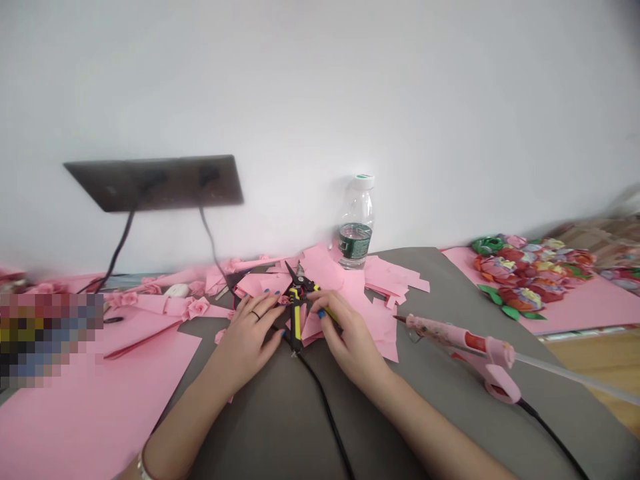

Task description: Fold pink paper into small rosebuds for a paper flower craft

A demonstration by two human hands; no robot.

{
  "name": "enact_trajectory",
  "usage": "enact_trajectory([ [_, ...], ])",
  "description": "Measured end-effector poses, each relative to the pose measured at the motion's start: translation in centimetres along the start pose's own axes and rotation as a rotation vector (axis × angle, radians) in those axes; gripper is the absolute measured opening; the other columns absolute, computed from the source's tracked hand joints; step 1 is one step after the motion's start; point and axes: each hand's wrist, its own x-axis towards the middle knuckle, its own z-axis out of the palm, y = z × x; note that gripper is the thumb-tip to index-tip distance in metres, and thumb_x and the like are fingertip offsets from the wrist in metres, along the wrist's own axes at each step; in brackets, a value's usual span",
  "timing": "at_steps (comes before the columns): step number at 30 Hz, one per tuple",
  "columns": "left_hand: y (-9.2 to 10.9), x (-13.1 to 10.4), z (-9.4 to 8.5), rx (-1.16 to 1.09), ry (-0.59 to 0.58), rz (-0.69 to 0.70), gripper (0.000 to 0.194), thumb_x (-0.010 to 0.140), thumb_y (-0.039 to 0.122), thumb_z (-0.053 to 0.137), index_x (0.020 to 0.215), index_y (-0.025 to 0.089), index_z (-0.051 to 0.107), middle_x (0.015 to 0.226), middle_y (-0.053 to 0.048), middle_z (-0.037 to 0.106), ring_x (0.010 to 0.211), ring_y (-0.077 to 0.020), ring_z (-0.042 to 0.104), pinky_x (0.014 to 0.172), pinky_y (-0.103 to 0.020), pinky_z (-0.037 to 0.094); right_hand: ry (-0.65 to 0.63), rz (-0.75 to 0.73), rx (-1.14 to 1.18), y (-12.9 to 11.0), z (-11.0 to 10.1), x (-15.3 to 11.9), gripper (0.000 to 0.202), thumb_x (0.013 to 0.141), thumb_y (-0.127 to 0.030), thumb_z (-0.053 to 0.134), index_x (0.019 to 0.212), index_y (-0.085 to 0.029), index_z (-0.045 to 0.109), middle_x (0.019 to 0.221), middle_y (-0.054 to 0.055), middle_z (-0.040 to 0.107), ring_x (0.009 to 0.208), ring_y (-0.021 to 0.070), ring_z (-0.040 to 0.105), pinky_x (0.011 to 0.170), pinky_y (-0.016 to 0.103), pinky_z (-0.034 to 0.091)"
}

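Note:
A pair of black and yellow hand cutters (296,317) lies among pink paper pieces on the grey table, jaws pointing at the wall. My right hand (350,337) curls its fingers round the yellow handle on the tool's right side. To the left of the tool, my left hand (253,333) rests with its fingers stretched out over the paper scraps. Its thumb comes close to the other handle. Loose pink paper pieces (380,323) lie beyond and beside my right hand. What is under my left fingers is partly hidden.
A pink glue gun (465,347) with a clear stick and cord lies on the right. By the wall stands a water bottle (356,227). Colourful paper flowers (535,267) lie at far right, pink paper roses (195,307) at left. A black cord (325,403) runs towards me.

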Motion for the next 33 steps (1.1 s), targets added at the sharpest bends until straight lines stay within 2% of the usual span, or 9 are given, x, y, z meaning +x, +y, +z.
enact_trajectory([
  [5,0.2,0.4,-0.7,-0.065,0.134,-0.04,0.028,0.093,0.015,0.053,0.119,0.019,0.063,0.116,-0.011,0.072,0.111,-0.0265,0.066,0.097,-0.048,0.054,0.017,-0.009,0.024,0.0,0.0,0.0,0.03,0.079,0.003,0.034,0.079,-0.022,0.051,0.097,0.008,0.064,0.098,0.0217,0.062,0.085,0.037,0.05],
  [12,1.4,0.2,-2.2,-0.146,0.419,0.064,0.033,0.093,0.0,0.05,0.113,0.023,0.062,0.101,-0.004,0.074,0.096,-0.0157,0.07,0.087,-0.029,0.057,0.069,0.047,0.184,-0.2,0.1,-0.3,0.031,0.091,-0.013,0.045,0.12,-0.024,0.053,0.103,0.007,0.066,0.093,0.0201,0.064,0.079,0.033,0.053],
  [14,1.8,0.2,-2.3,-0.183,0.417,0.117,0.035,0.092,-0.001,0.052,0.116,0.024,0.06,0.094,-0.002,0.075,0.091,-0.0153,0.069,0.082,-0.027,0.058,0.048,0.073,0.247,-0.5,0.2,-0.5,0.025,0.098,-0.025,0.045,0.121,-0.025,0.055,0.094,0.005,0.067,0.08,0.0186,0.065,0.07,0.03,0.053],
  [18,2.1,0.3,-2.4,-0.156,0.381,0.229,0.033,0.089,-0.004,0.055,0.104,0.025,0.063,0.102,-0.004,0.074,0.105,-0.0209,0.063,0.09,-0.036,0.055,0.053,0.13,0.278,-0.6,0.3,-0.5,0.028,0.1,-0.039,0.046,0.095,-0.022,0.068,0.086,0.005,0.07,0.081,0.021,0.066,0.07,0.031,0.053],
  [23,1.9,-0.2,-2.1,-0.33,0.282,0.038,0.038,0.093,0.005,0.042,0.125,0.021,0.053,0.137,-0.017,0.057,0.125,-0.0273,0.055,0.098,-0.045,0.052,0.114,0.181,0.262,-0.2,0.7,-0.3,0.015,0.09,-0.027,0.058,0.102,-0.022,0.066,0.097,0.008,0.073,0.079,0.0205,0.068,0.064,0.03,0.052],
  [26,1.9,-0.4,-1.5,-0.432,0.193,-0.109,0.044,0.094,0.019,0.052,0.137,0.021,0.042,0.117,-0.013,0.069,0.099,-0.0229,0.069,0.081,-0.035,0.059,0.062,0.19,0.303,-0.4,0.8,-0.3,0.031,0.088,-0.023,0.059,0.119,-0.024,0.057,0.09,0.006,0.074,0.08,0.0205,0.07,0.065,0.03,0.052],
  [28,2.0,-0.3,-1.2,-0.383,0.159,-0.144,0.036,0.093,0.019,0.058,0.128,0.023,0.05,0.094,-0.004,0.074,0.079,-0.0183,0.071,0.071,-0.028,0.058,0.026,0.201,0.334,-0.6,0.8,-0.3,0.025,0.09,-0.025,0.059,0.115,-0.023,0.057,0.086,0.005,0.074,0.08,0.0207,0.071,0.063,0.028,0.051],
  [30,2.1,-0.2,-1.1,-0.332,0.168,-0.09,0.02,0.095,0.014,0.055,0.113,0.022,0.06,0.085,-0.002,0.074,0.072,-0.0159,0.07,0.068,-0.025,0.056,0.009,0.21,0.351,-0.7,0.7,-0.3,0.012,0.093,-0.03,0.057,0.1,-0.021,0.061,0.087,0.005,0.072,0.077,0.0195,0.069,0.06,0.027,0.05],
  [33,2.2,0.1,-1.4,-0.342,0.196,0.04,0.027,0.096,0.006,0.047,0.111,0.022,0.064,0.09,-0.004,0.073,0.076,-0.0142,0.069,0.068,-0.021,0.054,0.009,0.214,0.39,-0.7,0.8,-0.3,0.018,0.096,-0.035,0.053,0.091,-0.02,0.062,0.085,0.005,0.067,0.071,0.0165,0.064,0.058,0.025,0.05],
])
